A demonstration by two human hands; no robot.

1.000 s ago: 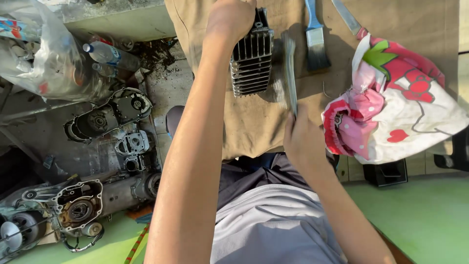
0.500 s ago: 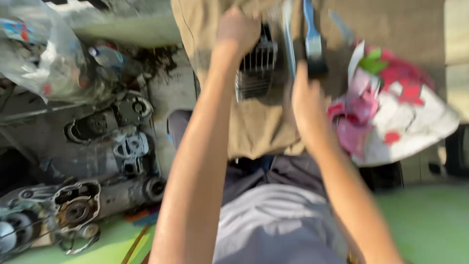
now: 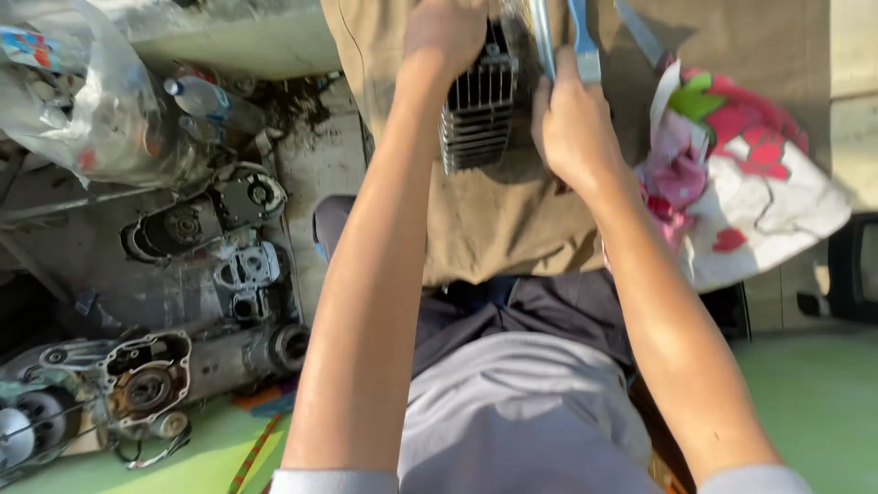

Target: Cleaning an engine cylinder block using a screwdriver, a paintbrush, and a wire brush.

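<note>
A dark finned engine cylinder (image 3: 474,123) lies on a brown cardboard sheet (image 3: 512,224) in front of me. My left hand (image 3: 445,35) rests on its upper left side, fingers closed over it. Just right of the cylinder, my right hand (image 3: 574,128) is closed around a long grey metal tool (image 3: 542,32) that runs up out of the frame. A blue-handled brush (image 3: 583,41) lies right beside that tool, touching my fingers. The tips of both the tool and the brush are cut off by the top edge.
A floral red, pink and white cloth (image 3: 745,187) lies at the right. At the left, greasy engine cases (image 3: 197,224) and a crankcase (image 3: 146,380) sit on the ground, with a stuffed plastic bag (image 3: 82,105) and a plastic bottle (image 3: 197,96) behind. The floor is green (image 3: 814,402).
My right hand has slid forward along the grey tool, from below the cylinder to right beside it. My left hand stays on the cylinder.
</note>
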